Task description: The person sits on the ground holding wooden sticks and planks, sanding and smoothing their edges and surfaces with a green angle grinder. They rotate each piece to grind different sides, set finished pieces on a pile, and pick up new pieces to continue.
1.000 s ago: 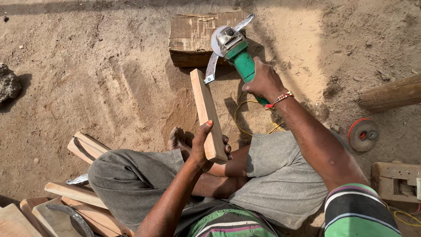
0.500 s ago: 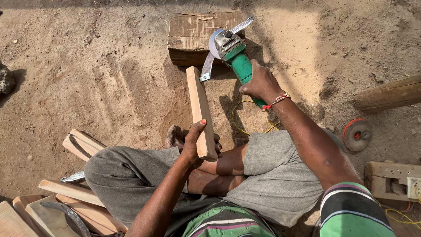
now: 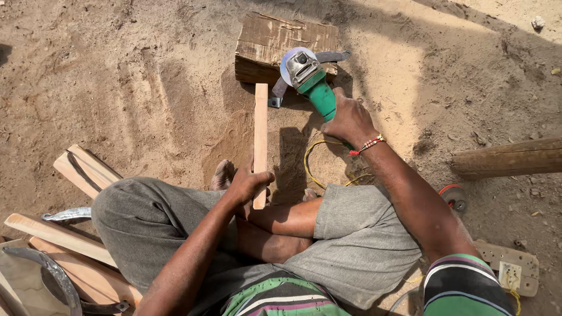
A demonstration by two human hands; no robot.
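I sit on sandy ground with my legs folded. My left hand [image 3: 249,182] grips the near end of a pale wooden strip [image 3: 260,129], which points away from me toward a brown wood block [image 3: 275,41]. My right hand [image 3: 350,120] holds the green body of an angle grinder [image 3: 309,79]. The grinder's disc and metal guard hover beside the strip's far end, just in front of the block. A yellow cord [image 3: 319,167] loops on the sand below my right wrist, which wears a beaded bracelet.
Several cut wooden strips [image 3: 82,169] lie at my left, with curved metal pieces [image 3: 64,215] among them. A round log [image 3: 509,158] lies at the right. A wooden board carrying a socket [image 3: 510,269] sits at lower right, near a small red disc [image 3: 453,196].
The wooden strip has swung from a slant to nearly straight ahead. The grinder has come down closer to the strip's far end. The camera view has shifted slightly.
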